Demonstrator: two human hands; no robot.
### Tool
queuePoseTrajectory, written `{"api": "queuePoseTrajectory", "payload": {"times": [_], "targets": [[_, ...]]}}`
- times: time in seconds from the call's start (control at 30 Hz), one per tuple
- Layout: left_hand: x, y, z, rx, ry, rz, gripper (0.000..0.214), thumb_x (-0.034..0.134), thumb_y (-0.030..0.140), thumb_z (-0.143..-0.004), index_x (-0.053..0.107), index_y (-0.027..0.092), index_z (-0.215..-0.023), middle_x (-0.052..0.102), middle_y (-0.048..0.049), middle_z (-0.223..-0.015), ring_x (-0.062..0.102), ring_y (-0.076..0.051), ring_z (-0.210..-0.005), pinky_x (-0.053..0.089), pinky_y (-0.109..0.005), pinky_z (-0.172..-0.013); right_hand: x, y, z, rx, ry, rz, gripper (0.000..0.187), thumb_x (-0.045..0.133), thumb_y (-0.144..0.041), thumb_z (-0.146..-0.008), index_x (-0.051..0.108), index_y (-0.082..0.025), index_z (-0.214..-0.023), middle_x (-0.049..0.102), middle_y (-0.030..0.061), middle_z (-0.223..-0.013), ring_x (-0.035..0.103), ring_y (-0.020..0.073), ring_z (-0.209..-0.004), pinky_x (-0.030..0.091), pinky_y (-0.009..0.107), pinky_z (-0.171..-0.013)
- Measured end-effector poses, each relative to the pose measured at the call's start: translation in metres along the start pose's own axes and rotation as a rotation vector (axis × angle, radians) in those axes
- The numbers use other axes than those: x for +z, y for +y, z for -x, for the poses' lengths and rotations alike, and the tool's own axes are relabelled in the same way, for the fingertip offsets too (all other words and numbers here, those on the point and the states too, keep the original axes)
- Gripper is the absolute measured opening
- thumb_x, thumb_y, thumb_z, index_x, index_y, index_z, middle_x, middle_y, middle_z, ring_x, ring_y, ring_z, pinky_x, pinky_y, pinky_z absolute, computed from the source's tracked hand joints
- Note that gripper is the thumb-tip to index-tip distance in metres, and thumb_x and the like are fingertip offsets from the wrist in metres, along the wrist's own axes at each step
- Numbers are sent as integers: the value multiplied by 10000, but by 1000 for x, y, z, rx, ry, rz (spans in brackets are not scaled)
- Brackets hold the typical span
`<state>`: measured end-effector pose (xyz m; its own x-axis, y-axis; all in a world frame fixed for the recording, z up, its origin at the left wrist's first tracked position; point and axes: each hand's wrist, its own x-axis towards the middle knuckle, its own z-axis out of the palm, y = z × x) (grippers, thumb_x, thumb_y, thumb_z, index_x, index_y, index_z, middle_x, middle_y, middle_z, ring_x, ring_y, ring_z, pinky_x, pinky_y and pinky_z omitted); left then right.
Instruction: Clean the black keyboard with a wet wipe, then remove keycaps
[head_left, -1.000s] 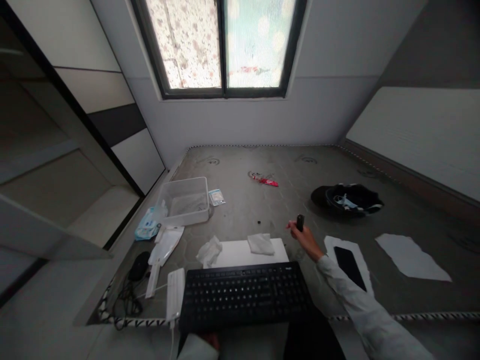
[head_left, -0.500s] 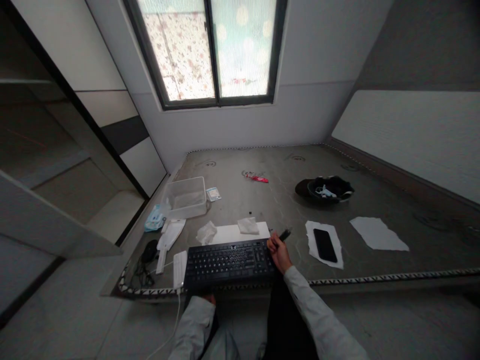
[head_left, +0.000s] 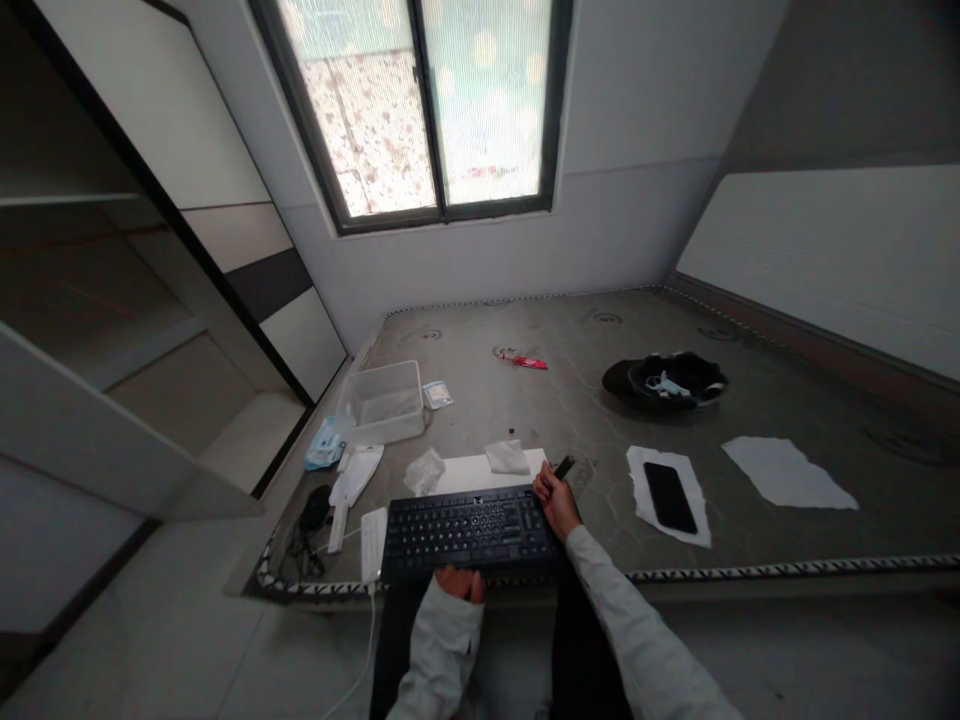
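A black keyboard [head_left: 469, 532] lies at the near edge of a grey mattress [head_left: 570, 400]. My right hand [head_left: 556, 497] is closed on a small black stick-like tool [head_left: 564, 467] at the keyboard's right end, its tip pointing up and right. My left hand [head_left: 459, 581] rests with curled fingers on the keyboard's front edge. A white board [head_left: 480, 470] lies just behind the keyboard with two crumpled tissues [head_left: 425, 470] on it.
A black phone [head_left: 670, 496] lies on white paper to the right, another paper sheet [head_left: 784, 472] beyond it. A black helmet-like object [head_left: 667, 379], a red wrapper [head_left: 529, 362], a clear plastic box [head_left: 382, 402], a black mouse [head_left: 315, 508] and a white cable [head_left: 360, 640] are around.
My right hand has drawn back from mid-mattress to the keyboard's right end with the black tool. My left hand has come up to the keyboard's front edge. The view has pulled back.
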<state>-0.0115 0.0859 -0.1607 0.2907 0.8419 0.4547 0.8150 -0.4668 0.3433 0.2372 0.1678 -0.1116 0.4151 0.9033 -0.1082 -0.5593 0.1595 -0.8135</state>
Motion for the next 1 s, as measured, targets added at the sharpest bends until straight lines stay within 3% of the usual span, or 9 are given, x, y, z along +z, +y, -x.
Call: {"api": "queuePoseTrajectory", "payload": {"times": [0.1,0.2,0.23,0.37,0.57,1.0], "targets": [[20,25,-37,80,-39,78,216,564,252,-899,778,282,-905,767,-32,-836,670,-212,-827,457,-341,-803,0,1,-1,8,16,21,564,798,-567,-667,355,-232,-573,274,-109,-484,208,57,-419,177,233,-386],[42,44,-77,20,-185,61,279,630,267,-880,734,303,-1136,742,-53,-1064,640,-239,-994,460,-362,-887,1,0,1,16,27,48,550,799,-575,-674,380,-232,-579,282,-108,-491,218,57,-416,181,234,-378],[50,48,-88,-3,-265,60,302,641,263,-876,724,305,-1163,723,-62,-1127,629,-244,-1024,462,-364,-896,1,0,1,18,30,58,539,799,-577,-677,396,-231,-584,289,-107,-493,222,57,-415,181,237,-376],[78,54,-116,1,-346,86,289,699,266,-842,754,305,-1123,719,-78,-1105,624,-249,-998,480,-357,-863,1,1,2,19,44,81,524,781,-595,-695,420,-229,-589,311,-101,-493,237,60,-417,189,244,-378],[93,51,-119,16,-356,136,224,665,256,-879,786,261,-1067,733,-84,-1032,635,-253,-988,503,-373,-887,2,7,-10,15,80,93,520,773,-588,-704,405,-232,-614,309,-105,-499,251,61,-426,191,240,-393],[83,55,-123,-59,-400,147,225,658,265,-863,781,281,-1050,710,-61,-1039,616,-229,-990,495,-346,-893,0,8,-1,-20,130,68,524,739,-597,-728,387,-236,-589,322,-91,-502,254,77,-445,218,258,-424]]}}
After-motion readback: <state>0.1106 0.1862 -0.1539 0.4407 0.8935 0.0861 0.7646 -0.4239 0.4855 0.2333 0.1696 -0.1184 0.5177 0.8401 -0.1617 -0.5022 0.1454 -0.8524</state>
